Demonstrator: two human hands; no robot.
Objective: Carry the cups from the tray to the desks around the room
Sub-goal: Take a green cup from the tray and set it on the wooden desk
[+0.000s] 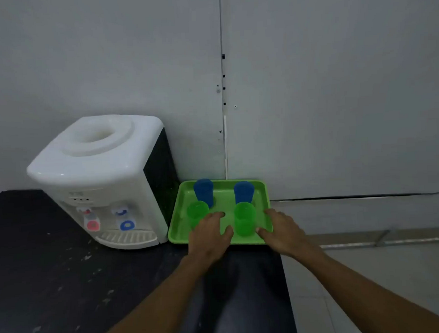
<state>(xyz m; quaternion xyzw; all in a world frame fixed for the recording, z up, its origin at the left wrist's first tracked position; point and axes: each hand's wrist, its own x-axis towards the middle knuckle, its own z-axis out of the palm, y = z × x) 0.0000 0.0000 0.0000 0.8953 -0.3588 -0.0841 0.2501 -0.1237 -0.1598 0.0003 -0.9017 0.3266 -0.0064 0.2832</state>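
Note:
A green tray [181, 229] sits on the black counter against the wall. It carries two blue cups, one at the back left [203, 191] and one at the back right [244, 191], and two green cups, one at the front left [197, 213] and one at the front right [244, 218]. My left hand [209, 234] reaches over the tray between the two green cups, fingers spread and touching the front left cup's side. My right hand [280, 230] hovers open just right of the front right green cup, above the tray's right rim. Neither hand grips anything.
A white water dispenser [104, 180] with red and blue taps stands left of the tray on the black counter [54, 289]. The grey wall [310, 85] rises directly behind. The counter ends right of the tray; pale floor [371, 273] lies below.

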